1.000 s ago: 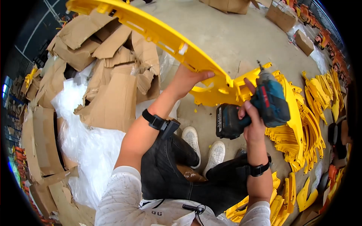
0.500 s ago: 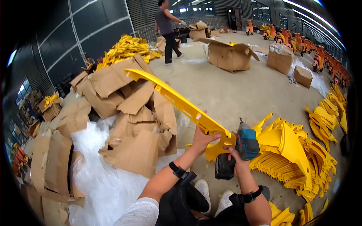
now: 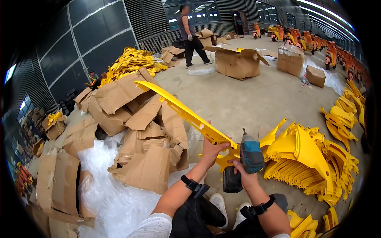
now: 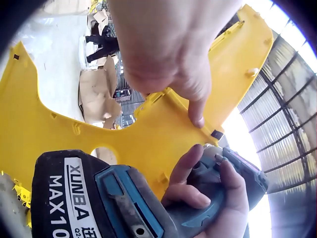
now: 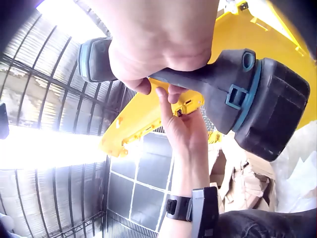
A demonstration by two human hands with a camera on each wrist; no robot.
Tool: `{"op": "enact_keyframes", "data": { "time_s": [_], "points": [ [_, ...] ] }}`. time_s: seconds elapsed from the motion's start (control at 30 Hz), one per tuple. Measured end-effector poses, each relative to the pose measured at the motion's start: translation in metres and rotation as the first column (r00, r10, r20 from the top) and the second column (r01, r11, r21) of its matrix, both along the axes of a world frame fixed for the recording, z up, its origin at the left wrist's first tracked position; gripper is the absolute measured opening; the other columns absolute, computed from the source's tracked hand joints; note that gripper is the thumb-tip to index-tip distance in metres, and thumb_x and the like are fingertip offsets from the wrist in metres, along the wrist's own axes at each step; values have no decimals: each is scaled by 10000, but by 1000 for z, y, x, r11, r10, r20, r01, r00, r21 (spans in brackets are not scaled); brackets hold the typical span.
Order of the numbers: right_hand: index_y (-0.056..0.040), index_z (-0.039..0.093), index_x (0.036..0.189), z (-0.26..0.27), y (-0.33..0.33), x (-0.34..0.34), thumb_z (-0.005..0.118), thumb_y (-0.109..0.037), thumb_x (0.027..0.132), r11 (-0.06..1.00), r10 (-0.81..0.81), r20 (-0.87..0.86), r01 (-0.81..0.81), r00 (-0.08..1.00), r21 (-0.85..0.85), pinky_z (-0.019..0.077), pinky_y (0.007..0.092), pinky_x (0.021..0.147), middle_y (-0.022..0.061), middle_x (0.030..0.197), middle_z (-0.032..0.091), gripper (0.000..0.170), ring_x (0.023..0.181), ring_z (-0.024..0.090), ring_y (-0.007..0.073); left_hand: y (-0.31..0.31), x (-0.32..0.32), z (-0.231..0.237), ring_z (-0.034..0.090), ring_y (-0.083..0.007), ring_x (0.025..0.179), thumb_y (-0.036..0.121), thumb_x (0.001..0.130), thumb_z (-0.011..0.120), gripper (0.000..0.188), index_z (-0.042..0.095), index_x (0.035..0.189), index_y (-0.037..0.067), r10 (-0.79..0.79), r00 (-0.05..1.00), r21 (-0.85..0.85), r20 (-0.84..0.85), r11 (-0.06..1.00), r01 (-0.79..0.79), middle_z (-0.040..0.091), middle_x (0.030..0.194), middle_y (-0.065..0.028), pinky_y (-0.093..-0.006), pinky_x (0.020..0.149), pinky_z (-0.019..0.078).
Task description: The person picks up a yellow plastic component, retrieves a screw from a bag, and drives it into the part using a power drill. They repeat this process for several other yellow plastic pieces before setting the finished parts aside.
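Yellow panel point(image 4: 148, 140), likely light and stiff, suits the edge grip your left hand point(image 3: 213, 150) has while your right hand point(image 3: 247, 177) holds a drill point(image 3: 252, 155).

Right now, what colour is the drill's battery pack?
The battery pack is black with a white label, best seen from the left wrist.

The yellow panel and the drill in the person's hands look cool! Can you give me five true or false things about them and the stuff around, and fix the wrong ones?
1. The right hand holds the drill. True.
2. The left hand holds a cardboard box. False: it holds the long yellow panel.
3. More yellow parts lie stacked on the floor. True.
4. The plastic sheeting is red. False: it is whitish.
5. The drill's battery says "XUNBA". True.
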State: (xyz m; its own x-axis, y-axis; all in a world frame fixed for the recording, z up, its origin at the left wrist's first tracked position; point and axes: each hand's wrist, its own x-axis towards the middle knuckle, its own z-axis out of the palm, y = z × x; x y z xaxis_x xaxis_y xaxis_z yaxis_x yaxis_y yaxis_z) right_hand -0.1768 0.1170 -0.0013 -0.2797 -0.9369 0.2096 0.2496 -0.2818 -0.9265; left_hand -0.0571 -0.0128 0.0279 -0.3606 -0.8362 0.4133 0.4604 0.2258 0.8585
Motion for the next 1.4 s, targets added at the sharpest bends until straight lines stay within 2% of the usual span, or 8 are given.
{"op": "enact_keyframes", "data": {
  "time_s": [0.2, 0.27, 0.4, 0.5, 0.9, 1.2, 1.3, 1.4],
  "points": [
    [-26, 527, 1211, -4, 0, 4, 597, -61, 903, 1000, 1, -100, -1, 995, -2, 430, 222, 598, 93, 944, 681, 318, 644, 497, 81, 5, 3, 2, 649, -198, 917, -76, 733, 735, 1105, -13, 1519, 134, -7, 1000, 0, 17, 1000, 7, 651, 988, -100, -329, 837, 535],
    [-20, 662, 976, 10, 3, 10, 625, -75, 910, 998, -49, -19, 49, 999, -32, 402, 231, 543, -9, 761, 605, 94, 585, 478, 72, 1, 3, -3, 632, -192, 940, -69, 711, 752, 1090, 45, 1518, 120, 8, 1000, 12, 20, 1000, -8, 617, 1036, -89, -321, 829, 532],
    [-14, 538, 1170, -2, 0, 8, 596, -58, 911, 999, -37, -126, 37, 991, 0, 427, 231, 579, 96, 941, 689, 270, 613, 494, 83, -7, 1, -9, 590, -194, 961, -59, 688, 750, 1029, 155, 1507, 127, 72, 997, 21, 18, 997, -72, 552, 1067, -61, -332, 843, 518],
    [-29, 678, 889, -7, -2, 10, 624, -141, 926, 995, -87, -300, 96, 950, 14, 363, 232, 554, -24, 699, 520, 130, 588, 450, 68, 4, -2, 4, 549, -194, 972, -61, 700, 727, 961, 219, 1489, 147, 29, 999, 70, -31, 997, -27, 503, 1050, -30, -348, 874, 501],
    [-4, 687, 967, 23, 13, 20, 565, -144, 932, 995, -46, -306, 70, 951, 68, 402, 244, 682, -9, 747, 561, 189, 666, 458, 77, 6, 5, 8, 610, -199, 949, -14, 737, 747, 794, 293, 1374, 124, -26, 998, 39, 62, 999, 23, 573, 1036, -80, -346, 861, 509],
    [-16, 697, 950, 15, 17, 17, 571, -159, 928, 998, -69, -310, 67, 948, -19, 403, 234, 668, 9, 843, 634, 192, 667, 457, 79, -6, 14, -6, 650, -239, 902, 6, 734, 741, 906, 203, 1453, 132, -58, 996, -55, 73, 997, 62, 645, 948, -105, -368, 861, 522],
    [-27, 638, 1164, 27, 27, 9, 584, -149, 918, 983, 134, -312, -87, 941, 161, 400, 217, 649, 24, 881, 646, 280, 673, 458, 71, -17, 21, -12, 659, -233, 851, 38, 751, 756, 917, 199, 1472, 134, -109, 993, -106, 53, 988, 114, 649, 927, -104, -360, 815, 545],
    [-50, 239, 1507, 37, 39, 2, 604, -153, 895, 976, 202, -354, -158, 913, 149, 388, 188, 602, 49, 885, 646, 721, 660, 460, 60, -32, 37, -16, 663, -231, 832, 52, 784, 746, 878, 211, 1476, 130, -131, 989, -132, 69, 981, 139, 644, 911, -97, -353, 787, 558]
  ]
}}
